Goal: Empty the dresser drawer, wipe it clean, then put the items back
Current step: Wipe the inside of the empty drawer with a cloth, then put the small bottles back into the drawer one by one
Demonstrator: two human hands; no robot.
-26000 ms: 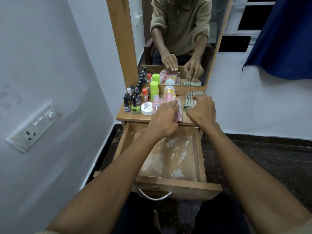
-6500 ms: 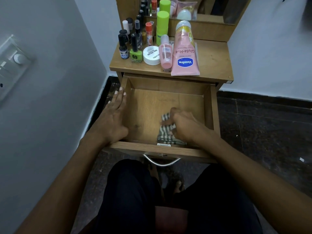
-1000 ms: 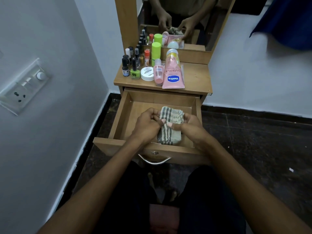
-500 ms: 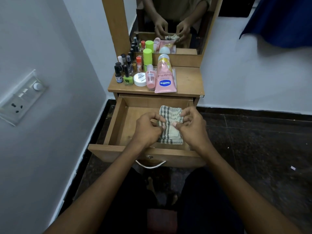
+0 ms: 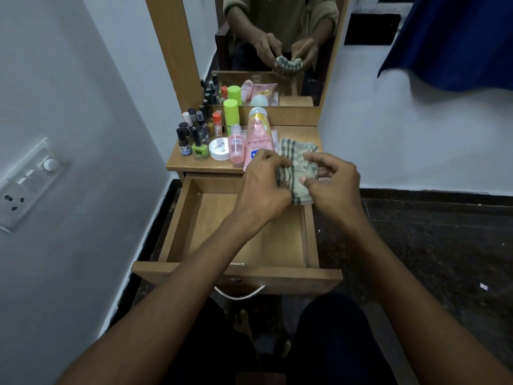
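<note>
Checked cloth [image 5: 298, 169] sits bunched between your two hands, held up over the back of the open drawer [image 5: 236, 269] and the front edge of the dresser top [image 5: 299, 134]. Your left hand [image 5: 261, 190] has its fingers curled into the cloth's left side, thumb up near the top fold. Your right hand [image 5: 333, 184] pinches the right side: thumb low against the fabric, forefinger arched over the top, the other fingers loosely bent behind. Both hands hold the cloth clear of any surface, as far as you can see from this angle.

Below your wrists the drawer is pulled well out, its wooden floor bare, with a metal handle [image 5: 240, 293] on the front panel. On the dresser top, just left of your left hand, a pink tube [image 5: 259, 134] lies flat with its cap toward the mirror [image 5: 277, 31]; your knuckles cover its lower end. Beside it stands a small pink bottle [image 5: 236, 147], then a white jar [image 5: 219, 148], a green polish bottle [image 5: 200, 147] and a cluster of dark-capped polish bottles [image 5: 191, 126]. A tall green can [image 5: 231, 115] stands behind them. The mirror shows your hands and the cloth again. On the wall to your left is a switch plate [image 5: 26, 182]; a blue curtain [image 5: 455, 37] hangs at upper right.
</note>
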